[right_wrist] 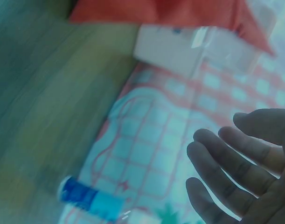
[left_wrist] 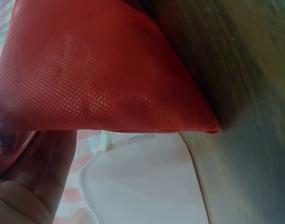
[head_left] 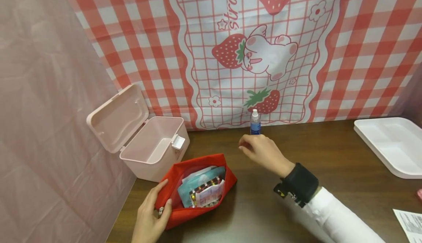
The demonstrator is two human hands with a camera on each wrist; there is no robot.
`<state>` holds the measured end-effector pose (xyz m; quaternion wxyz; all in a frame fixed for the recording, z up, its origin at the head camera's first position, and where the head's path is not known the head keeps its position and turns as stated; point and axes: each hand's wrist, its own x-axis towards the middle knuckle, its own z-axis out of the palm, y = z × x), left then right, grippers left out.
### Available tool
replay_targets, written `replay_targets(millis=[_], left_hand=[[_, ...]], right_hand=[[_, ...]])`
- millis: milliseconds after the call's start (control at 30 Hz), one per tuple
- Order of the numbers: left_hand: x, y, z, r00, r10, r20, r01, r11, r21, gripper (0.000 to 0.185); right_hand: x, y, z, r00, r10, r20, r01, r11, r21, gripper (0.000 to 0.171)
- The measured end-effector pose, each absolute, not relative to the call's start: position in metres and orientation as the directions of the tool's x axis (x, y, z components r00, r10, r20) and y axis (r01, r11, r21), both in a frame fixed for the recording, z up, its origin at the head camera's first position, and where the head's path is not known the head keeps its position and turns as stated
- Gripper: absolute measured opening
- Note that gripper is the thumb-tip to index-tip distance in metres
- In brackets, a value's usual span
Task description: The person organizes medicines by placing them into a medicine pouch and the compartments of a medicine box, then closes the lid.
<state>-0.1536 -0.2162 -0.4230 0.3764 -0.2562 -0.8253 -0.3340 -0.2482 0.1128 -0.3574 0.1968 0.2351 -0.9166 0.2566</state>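
Left hand (head_left: 150, 213) is pinching the unzipped red pouch (head_left: 188, 215) by its end, and that's sitting right beside the pink box (head_left: 158, 169); right hand (head_left: 263, 153) is hovering empty, fingers loosely spread, near the white-capped bottle (head_left: 255, 123).

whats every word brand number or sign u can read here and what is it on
"stran", sideways, last letter cut by the top edge: strawberry-print cloth
Blue bottle label: too small to read
Packets in the red pouch: too small and blurred
Printed sheet: too small
Pink storage box, mark below latch: too small
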Motion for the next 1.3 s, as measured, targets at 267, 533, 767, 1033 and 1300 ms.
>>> replay_targets(millis=[267, 533, 767, 1033, 1300], left_hand=[[-0.153, -0.216, -0.424, -0.602, 0.164, 0.782, 0.667, 0.641, 0.380, 0.060], [-0.154, -0.217, -0.423, -0.603, 0.166, 0.780, 0.666, 0.643, 0.378, 0.060], [-0.153, -0.217, -0.423, -0.599, 0.170, 0.782, 0.670, 0.641, 0.374, 0.061], [-0.153, -0.217, -0.422, -0.584, 0.175, 0.793, 0.676, 0.645, 0.355, 0.061], [-0.154, -0.217, -0.421, -0.585, 0.172, 0.793, 0.675, 0.645, 0.358, 0.060]], right_hand=[[-0.280, 0.140, -0.372, -0.876, -0.262, 0.405, -0.428, 0.808, -0.404, 0.021], [-0.308, 0.155, -0.377, -0.915, -0.169, 0.366, -0.319, 0.858, -0.403, 0.041], [-0.326, 0.157, -0.375, -0.930, -0.098, 0.353, -0.252, 0.871, -0.422, 0.049], [-0.342, 0.156, -0.375, -0.935, -0.074, 0.346, -0.232, 0.866, -0.443, 0.061], [-0.348, 0.155, -0.377, -0.960, -0.108, 0.260, -0.217, 0.873, -0.438, 0.078]])
